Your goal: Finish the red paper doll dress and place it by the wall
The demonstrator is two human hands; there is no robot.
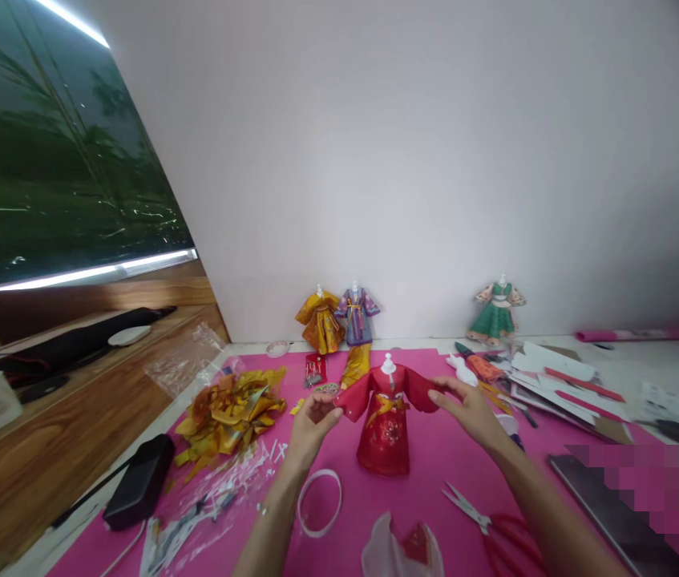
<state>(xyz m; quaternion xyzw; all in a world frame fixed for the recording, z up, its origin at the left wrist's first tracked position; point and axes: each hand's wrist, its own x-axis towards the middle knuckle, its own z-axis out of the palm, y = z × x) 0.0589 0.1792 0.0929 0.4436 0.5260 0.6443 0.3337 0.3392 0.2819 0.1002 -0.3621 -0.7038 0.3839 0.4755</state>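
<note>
A small red doll dress (383,441) with wide sleeves and a gold waist tie stands upright on a white headless doll form (388,365). My left hand (315,421) pinches the end of its left-side sleeve. On the other side, my right hand (462,407) has its fingers closed on the opposite sleeve, so both sleeves are spread outward. Just in front lies a piece of white and red fabric (402,549). Red-handled scissors (483,521) rest partly opened below my right forearm, and a white tape ring (320,503) lies beside my left forearm.
Crumpled gold fabric scraps (231,413) and a black case (139,481) lie at left. Dressed doll forms in gold (320,320), purple (357,316) and green (494,312) stand against the wall. Stacked papers (561,385) and a dark tablet-like slab (604,509) are at right.
</note>
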